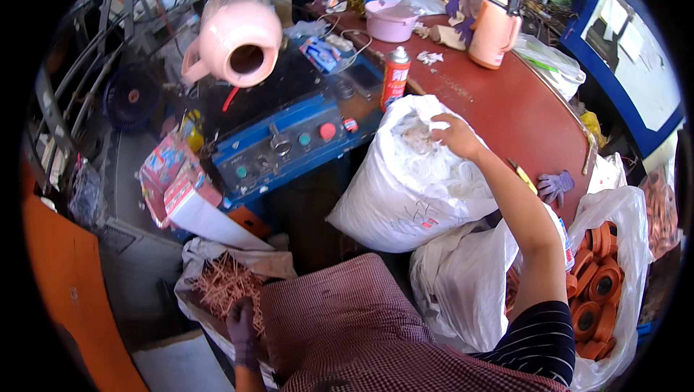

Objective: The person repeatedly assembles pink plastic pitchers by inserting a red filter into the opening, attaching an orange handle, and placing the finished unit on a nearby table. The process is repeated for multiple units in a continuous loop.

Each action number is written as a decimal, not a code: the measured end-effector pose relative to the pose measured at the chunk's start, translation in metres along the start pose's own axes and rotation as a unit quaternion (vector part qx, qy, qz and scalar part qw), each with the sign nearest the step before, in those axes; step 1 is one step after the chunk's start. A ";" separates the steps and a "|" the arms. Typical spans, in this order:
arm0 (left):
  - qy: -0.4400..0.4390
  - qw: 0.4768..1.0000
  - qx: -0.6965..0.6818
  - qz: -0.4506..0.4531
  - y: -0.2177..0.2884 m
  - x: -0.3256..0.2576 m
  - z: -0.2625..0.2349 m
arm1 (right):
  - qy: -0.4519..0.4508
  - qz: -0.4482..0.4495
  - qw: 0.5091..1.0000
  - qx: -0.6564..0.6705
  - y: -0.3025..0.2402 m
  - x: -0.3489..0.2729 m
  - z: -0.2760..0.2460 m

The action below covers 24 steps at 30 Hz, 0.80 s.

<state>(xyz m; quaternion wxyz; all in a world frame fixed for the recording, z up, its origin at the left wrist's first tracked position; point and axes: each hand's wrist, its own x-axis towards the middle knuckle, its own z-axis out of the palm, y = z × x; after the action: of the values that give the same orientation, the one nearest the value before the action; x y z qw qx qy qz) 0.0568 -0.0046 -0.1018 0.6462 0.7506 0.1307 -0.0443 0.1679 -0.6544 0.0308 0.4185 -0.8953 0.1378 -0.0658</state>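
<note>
My bare right hand (457,136) reaches over the mouth of a full white woven sack (387,193). Its fingers are closed on a small white piece (438,125) whose kind I cannot make out. Translucent plastic pieces (434,169) fill the sack. My left hand (243,325), in a dark glove, hangs low beside an open bag (189,265) of thin pink plastic scraps (224,282). Its fingers are too dark and small to show whether they grip anything.
A blue machine panel (282,143) with buttons is ahead, a pink jug (242,38) above it. On the red table (499,110) stand a spray can (395,78), a lilac tub (390,22) and a peach jug (494,31). Orange-brown round parts (603,283) fill a bag at right.
</note>
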 end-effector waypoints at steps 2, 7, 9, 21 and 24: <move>0.060 0.998 0.031 0.019 -0.009 0.001 -0.031 | -0.114 -0.073 0.990 -0.029 -0.040 -0.032 0.027; 0.237 0.970 -0.011 0.044 -0.073 -0.020 -0.138 | -0.199 -0.277 0.940 0.000 -0.136 -0.098 0.074; 0.307 0.951 0.034 -0.010 -0.130 -0.058 -0.212 | -0.102 -0.362 0.926 0.026 -0.179 -0.135 0.075; 0.499 0.759 0.278 -0.314 -0.207 -0.251 -0.376 | -0.257 -0.370 0.886 0.105 -0.278 -0.209 0.200; 0.511 0.708 0.362 -0.327 -0.222 -0.283 -0.406 | -0.320 -0.379 0.865 0.072 -0.299 -0.221 0.227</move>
<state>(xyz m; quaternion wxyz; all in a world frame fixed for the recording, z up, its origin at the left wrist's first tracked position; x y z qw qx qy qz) -0.3132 0.3832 -0.1825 0.1048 0.7450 0.6521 0.0933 0.0678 -0.2388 0.1145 0.4461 -0.8177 -0.3587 0.0611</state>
